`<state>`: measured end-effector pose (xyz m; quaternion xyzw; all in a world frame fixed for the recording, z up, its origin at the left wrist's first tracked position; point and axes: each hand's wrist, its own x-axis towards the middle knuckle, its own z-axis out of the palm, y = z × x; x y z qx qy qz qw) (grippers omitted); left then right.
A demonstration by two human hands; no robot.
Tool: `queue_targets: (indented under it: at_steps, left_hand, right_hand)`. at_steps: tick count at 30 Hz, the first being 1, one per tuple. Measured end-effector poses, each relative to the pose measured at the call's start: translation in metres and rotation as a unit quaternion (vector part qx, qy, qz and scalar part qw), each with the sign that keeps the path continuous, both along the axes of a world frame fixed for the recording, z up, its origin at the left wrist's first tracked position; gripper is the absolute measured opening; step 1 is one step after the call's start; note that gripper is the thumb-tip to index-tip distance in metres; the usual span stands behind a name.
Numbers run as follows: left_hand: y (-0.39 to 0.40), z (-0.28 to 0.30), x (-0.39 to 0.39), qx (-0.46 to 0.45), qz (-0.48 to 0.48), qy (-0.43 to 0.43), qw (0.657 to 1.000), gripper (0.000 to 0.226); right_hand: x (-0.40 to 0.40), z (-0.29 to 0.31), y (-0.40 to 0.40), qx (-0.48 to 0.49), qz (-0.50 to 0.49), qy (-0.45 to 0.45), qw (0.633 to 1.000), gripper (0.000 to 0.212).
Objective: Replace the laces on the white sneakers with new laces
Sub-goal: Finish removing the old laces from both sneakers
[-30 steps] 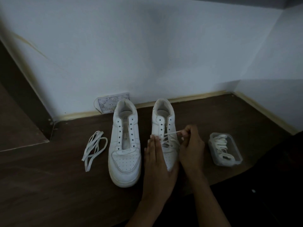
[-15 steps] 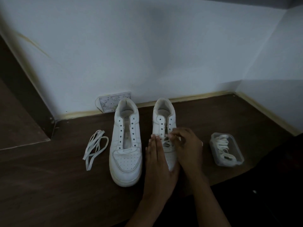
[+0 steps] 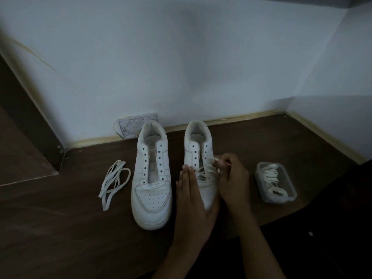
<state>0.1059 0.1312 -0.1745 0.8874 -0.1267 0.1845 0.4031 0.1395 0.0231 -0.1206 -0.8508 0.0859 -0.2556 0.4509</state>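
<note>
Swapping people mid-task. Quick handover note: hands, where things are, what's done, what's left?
Left hand: flat, fingers straight, steadying the right sneaker from its inner side.
Right hand: pinching the lace at the right sneaker's eyelets.
Left sneaker: on the floor beside it, eyelets bare, no lace.
Loose lace: on the floor left of the sneakers.
Clear box: right of the sneakers, laces inside.
Done: left sneaker unlaced.
Left: the right sneaker is laced only through its lower eyelets; whether that lace is old or new can't be told. The left sneaker needs lacing.
</note>
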Motion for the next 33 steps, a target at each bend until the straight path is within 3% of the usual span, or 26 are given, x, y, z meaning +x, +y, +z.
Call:
queue_targets:
  at_steps: [3,7,11,15,17,27,30,33]
  left_hand:
    - [0.001,0.001,-0.001,-0.003,-0.006,0.007,1.0,0.086]
    - [0.006,0.018,0.001,-0.014,-0.019,0.017,1.0,0.064]
    - [0.018,0.035,0.023,0.038,0.019,-0.042,0.998,0.037]
    - [0.011,0.045,0.033,0.079,0.043,-0.049,0.995,0.029]
    - [0.009,0.045,0.035,0.096,0.044,-0.059,0.993,0.028]
    - [0.015,0.055,0.052,0.078,-0.02,-0.002,0.997,0.011]
    - [0.015,0.057,0.051,0.054,-0.035,-0.005,0.998,0.009]
    - [0.026,0.062,0.054,-0.056,-0.045,0.044,0.996,0.008]
  right_hand:
    - [-0.001,0.001,-0.012,0.077,-0.07,-0.036,0.994,0.01]
    - [-0.002,0.003,-0.018,-0.002,-0.054,-0.008,0.998,0.037]
    - [-0.021,0.01,-0.019,-0.045,-0.058,-0.033,0.997,0.03]
    - [-0.043,0.006,-0.013,0.032,0.058,0.137,0.988,0.023]
    - [-0.046,0.005,-0.013,0.013,0.108,0.191,0.976,0.035]
    - [-0.051,0.008,-0.007,-0.007,0.236,0.283,0.93,0.1]
    - [-0.053,0.003,0.006,-0.014,0.213,0.276,0.937,0.119]
    - [-0.05,-0.003,0.017,-0.038,0.149,0.226,0.962,0.124]
